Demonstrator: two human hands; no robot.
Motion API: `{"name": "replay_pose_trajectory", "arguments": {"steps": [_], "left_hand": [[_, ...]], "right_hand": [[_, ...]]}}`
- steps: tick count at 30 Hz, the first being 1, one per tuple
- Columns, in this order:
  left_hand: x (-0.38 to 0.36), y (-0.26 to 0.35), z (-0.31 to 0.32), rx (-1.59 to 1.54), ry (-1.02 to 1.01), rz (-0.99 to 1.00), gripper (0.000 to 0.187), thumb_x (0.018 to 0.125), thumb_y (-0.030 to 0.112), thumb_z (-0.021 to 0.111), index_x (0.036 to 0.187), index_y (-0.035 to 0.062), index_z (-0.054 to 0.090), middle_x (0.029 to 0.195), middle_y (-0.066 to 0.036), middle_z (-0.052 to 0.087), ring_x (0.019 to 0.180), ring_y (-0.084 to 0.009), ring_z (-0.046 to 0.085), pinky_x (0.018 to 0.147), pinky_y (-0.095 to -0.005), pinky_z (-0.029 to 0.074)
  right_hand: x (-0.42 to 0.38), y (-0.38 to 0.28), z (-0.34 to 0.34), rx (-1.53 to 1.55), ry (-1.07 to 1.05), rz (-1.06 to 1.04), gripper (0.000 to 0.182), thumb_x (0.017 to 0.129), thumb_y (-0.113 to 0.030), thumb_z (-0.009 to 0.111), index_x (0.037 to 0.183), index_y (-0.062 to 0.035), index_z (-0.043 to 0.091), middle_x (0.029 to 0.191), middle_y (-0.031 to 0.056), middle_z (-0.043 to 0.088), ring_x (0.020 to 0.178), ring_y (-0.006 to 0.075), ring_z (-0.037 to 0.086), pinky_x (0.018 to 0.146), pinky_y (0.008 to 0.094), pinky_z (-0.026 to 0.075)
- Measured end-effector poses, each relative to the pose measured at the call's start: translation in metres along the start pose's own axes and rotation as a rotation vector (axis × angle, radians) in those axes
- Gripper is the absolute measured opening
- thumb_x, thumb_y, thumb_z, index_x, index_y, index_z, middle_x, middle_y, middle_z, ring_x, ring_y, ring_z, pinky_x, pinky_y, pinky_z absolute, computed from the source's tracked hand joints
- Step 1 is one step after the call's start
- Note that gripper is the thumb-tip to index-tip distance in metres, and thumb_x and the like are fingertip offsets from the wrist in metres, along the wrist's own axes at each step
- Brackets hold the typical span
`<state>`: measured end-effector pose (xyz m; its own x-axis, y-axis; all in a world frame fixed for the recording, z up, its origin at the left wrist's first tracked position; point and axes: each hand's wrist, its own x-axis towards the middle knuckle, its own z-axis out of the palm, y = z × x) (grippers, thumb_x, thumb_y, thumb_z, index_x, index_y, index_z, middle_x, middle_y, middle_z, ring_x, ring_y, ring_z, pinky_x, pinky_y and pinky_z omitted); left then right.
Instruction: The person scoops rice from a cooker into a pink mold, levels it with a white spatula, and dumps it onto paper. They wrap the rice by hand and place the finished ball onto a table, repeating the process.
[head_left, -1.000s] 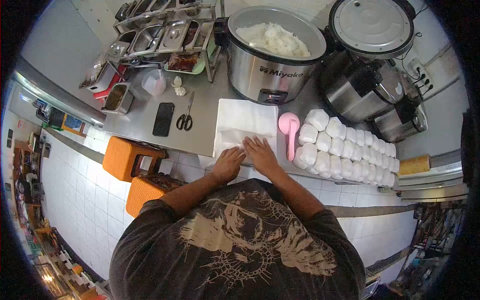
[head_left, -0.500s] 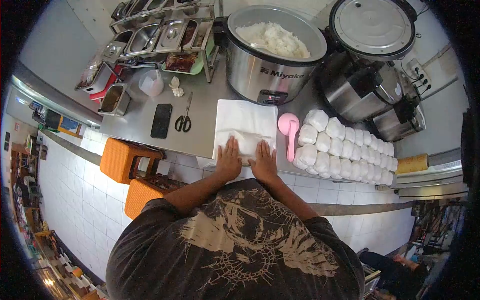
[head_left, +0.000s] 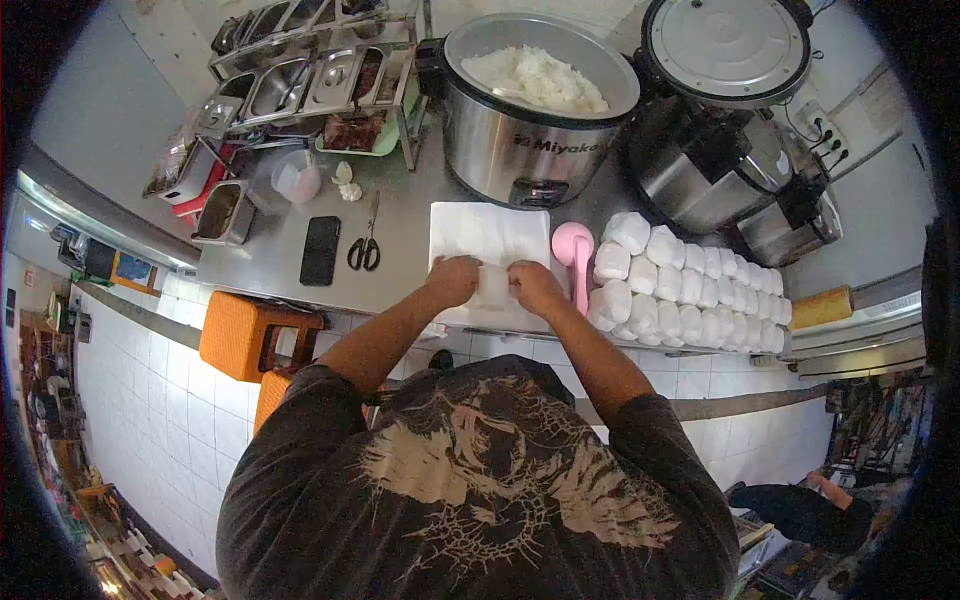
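Note:
Between my hands sits a white paper bundle (head_left: 494, 287), at the front part of a stack of white paper sheets (head_left: 490, 228) near the counter's front edge. My left hand (head_left: 453, 280) is curled closed on the bundle's left end, and my right hand (head_left: 535, 286) closes on its right end. A pink scoop (head_left: 573, 245) lies just right of the paper. Farther right, several white wrapped bundles (head_left: 690, 288) are set in rows. Behind the paper stands a large cooker (head_left: 540, 150) with white rice (head_left: 535, 78) inside.
Left on the counter are black scissors (head_left: 364, 252), a phone (head_left: 320, 250), a plastic cup (head_left: 296, 177) and a metal tray (head_left: 222, 212). A rack of metal pans (head_left: 335, 78) stands behind. Orange stools (head_left: 235, 335) are below. Another person (head_left: 805, 515) is at the lower right.
My hands have gone from lying flat with spread fingers to gripping the bundle's two ends. The bundle looks narrower. The view has shifted slightly.

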<state>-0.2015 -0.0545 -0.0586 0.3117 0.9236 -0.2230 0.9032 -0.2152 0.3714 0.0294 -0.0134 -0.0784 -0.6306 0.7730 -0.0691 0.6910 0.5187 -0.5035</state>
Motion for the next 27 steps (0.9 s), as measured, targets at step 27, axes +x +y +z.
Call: {"name": "replay_pose_trajectory", "arguments": {"steps": [27], "left_hand": [[-0.006,-0.038,0.023,-0.042,0.083,0.3,0.029,0.087,0.014,0.067,0.116,0.0115,0.065,0.096,-0.012,0.07,0.093,-0.0333,0.067,0.087,-0.0445,0.053]], "right_hand": [[-0.042,-0.005,0.001,0.02,0.061,-0.088,0.02,0.085,-0.014,0.067,0.104,-0.007,0.066,0.103,0.01,0.067,0.104,0.0322,0.061,0.091,0.0431,0.05]]}}
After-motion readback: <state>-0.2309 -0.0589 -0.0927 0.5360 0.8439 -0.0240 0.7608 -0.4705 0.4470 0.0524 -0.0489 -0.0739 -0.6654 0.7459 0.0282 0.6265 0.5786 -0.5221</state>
